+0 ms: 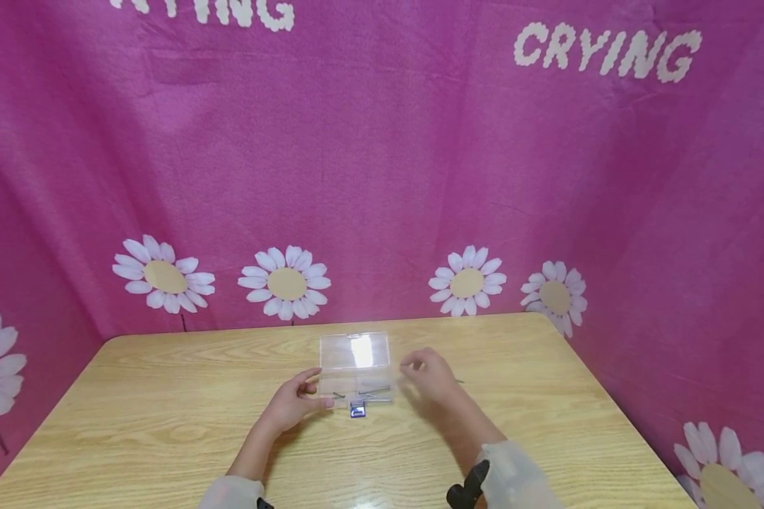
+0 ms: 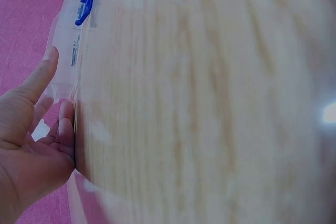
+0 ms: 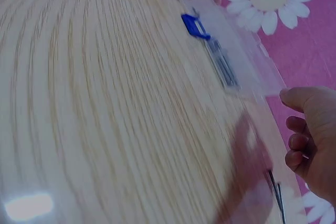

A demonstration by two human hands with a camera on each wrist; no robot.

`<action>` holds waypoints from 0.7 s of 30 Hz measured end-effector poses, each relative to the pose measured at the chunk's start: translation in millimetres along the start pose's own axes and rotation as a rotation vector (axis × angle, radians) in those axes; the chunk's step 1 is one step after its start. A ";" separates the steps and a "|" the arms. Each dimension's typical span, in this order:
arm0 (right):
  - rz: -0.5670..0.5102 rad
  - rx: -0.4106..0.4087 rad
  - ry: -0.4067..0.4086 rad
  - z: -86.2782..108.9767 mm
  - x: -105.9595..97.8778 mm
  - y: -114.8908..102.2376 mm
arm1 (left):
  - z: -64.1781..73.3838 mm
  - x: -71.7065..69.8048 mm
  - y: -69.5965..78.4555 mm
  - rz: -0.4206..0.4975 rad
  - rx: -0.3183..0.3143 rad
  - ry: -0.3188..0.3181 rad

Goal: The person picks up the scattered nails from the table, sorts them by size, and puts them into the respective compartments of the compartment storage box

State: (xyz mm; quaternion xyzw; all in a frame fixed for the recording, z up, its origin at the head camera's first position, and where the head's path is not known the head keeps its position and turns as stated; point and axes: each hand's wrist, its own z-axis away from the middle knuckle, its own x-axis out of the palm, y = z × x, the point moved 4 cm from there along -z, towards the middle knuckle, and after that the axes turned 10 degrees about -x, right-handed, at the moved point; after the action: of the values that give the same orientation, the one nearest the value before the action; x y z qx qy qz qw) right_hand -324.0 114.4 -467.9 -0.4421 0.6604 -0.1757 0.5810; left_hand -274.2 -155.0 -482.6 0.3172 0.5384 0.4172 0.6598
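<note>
A clear plastic box (image 1: 337,385) lies on the table with its lid (image 1: 340,351) raised at the back. Thin metal rods like nails or screws (image 3: 223,64) rest inside, and a blue latch (image 1: 357,409) hangs at the front. My left hand (image 1: 291,404) holds the box's left end, thumb (image 2: 48,69) at the front and fingers behind. Beside the right end is my right hand (image 1: 431,378), its fingers curled, thumb and forefinger brought together near the box corner. Whether it pinches anything is not visible.
Dark thin metal pieces (image 3: 276,195) lie on the wooden table (image 1: 184,410) to the right, partly behind my right hand in the head view. A pink curtain (image 1: 382,177) with flowers hangs along the table's back and sides.
</note>
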 end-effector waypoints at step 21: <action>0.108 0.030 0.081 18.0 -51.6 45.9 | -1.2 0.8 0.3 -0.002 -0.014 -0.003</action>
State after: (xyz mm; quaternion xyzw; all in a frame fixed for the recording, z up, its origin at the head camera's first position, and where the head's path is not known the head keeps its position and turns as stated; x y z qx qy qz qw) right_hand -328.2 185.3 -475.3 -0.3893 0.7036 -0.1717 0.5692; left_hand -275.4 -154.2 -483.0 0.3127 0.5349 0.4199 0.6632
